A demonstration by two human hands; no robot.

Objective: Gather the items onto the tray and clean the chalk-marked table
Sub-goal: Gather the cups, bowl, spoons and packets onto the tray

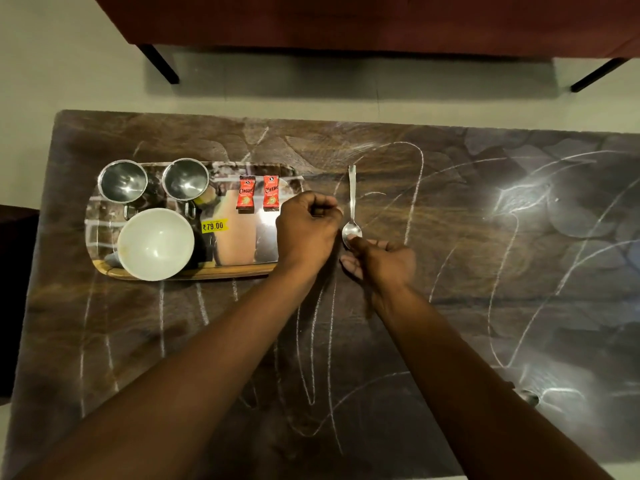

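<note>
A printed tray [221, 271] lies at the left of the dark chalk-marked table [450, 237]. On it stand two steel cups [122, 181] [185, 179], a white bowl [156, 244] and two red sachets [246, 195] [270, 192]. A steel spoon [352, 209] lies just right of the tray, handle pointing away. My right hand [381, 261] pinches the spoon's bowl end. My left hand [308, 226] is curled over the tray's right edge; I cannot make out anything in it.
White chalk lines [512, 244] loop across most of the table top. A red-brown sofa [346, 22] on black legs stands beyond the far edge. A dark object [17, 299] sits at the table's left side.
</note>
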